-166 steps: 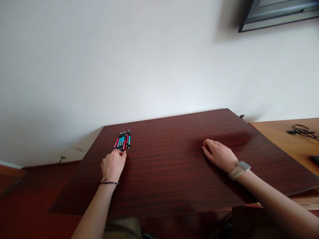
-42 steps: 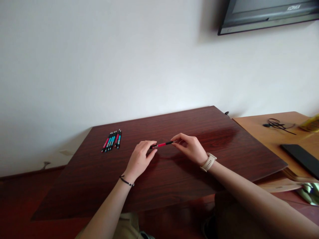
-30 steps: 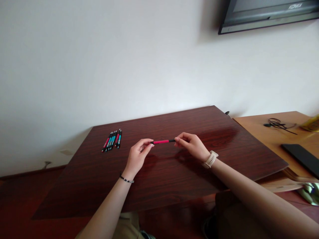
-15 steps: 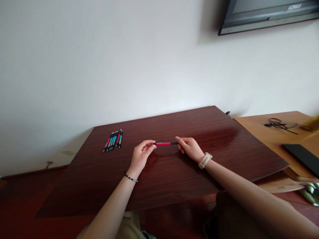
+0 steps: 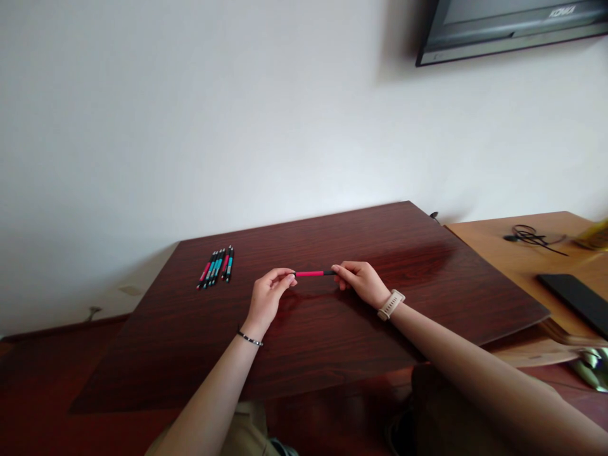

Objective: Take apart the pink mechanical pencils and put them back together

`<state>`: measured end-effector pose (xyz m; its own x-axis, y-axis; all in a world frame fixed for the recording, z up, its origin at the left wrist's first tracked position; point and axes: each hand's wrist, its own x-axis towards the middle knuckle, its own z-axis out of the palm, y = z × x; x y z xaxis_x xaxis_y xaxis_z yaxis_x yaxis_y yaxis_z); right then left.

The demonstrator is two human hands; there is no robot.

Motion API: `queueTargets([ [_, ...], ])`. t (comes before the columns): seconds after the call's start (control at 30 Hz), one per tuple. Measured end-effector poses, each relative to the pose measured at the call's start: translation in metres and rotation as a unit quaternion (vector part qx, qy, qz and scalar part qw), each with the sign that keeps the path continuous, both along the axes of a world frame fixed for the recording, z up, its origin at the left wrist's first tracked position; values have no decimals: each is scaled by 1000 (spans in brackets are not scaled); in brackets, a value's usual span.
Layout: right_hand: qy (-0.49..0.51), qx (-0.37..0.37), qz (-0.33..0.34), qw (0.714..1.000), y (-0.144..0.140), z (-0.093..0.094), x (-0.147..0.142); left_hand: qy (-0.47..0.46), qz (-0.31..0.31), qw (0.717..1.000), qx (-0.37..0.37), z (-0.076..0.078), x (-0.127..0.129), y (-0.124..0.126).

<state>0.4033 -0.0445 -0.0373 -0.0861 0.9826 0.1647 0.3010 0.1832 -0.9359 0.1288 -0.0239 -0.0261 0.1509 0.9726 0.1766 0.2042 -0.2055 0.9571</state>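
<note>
A pink and black pen (image 5: 310,273) lies level between my two hands, above the dark wooden table (image 5: 304,342). My left hand (image 5: 270,291), with a beaded bracelet at its wrist, pinches the pen's left end between thumb and fingers. At the black right end, the thumb and fingers of my right hand (image 5: 360,280) are closed on it; a pale watch (image 5: 391,305) is on that wrist. Off to the left, several pink and blue pens (image 5: 216,267) lie side by side on the tabletop.
A lighter wooden table (image 5: 494,253) adjoins on the right, bearing a coiled black cable (image 5: 529,235), a flat black object (image 5: 574,301) and something yellow (image 5: 593,235). Behind the dark table rises a white wall (image 5: 237,126), with a television (image 5: 513,31) at upper right.
The pen and my left hand have shifted very slightly left. My right hand's fingertips have moved a little left along the pen and closed more tightly on its end.
</note>
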Motion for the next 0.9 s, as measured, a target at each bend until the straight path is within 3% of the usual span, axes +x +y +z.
queueTargets([
  [0.5, 44, 3, 6, 999, 3, -9, 3, -22, 2, 1000, -21, -5, 0, 2],
  [0.7, 133, 4, 21, 991, 3, -12, 0, 1, 12, 1000, -3, -4, 0, 2],
  [0.9, 134, -9, 12, 991, 4, -11, 0, -28, 13, 1000, -1, -4, 2, 1],
])
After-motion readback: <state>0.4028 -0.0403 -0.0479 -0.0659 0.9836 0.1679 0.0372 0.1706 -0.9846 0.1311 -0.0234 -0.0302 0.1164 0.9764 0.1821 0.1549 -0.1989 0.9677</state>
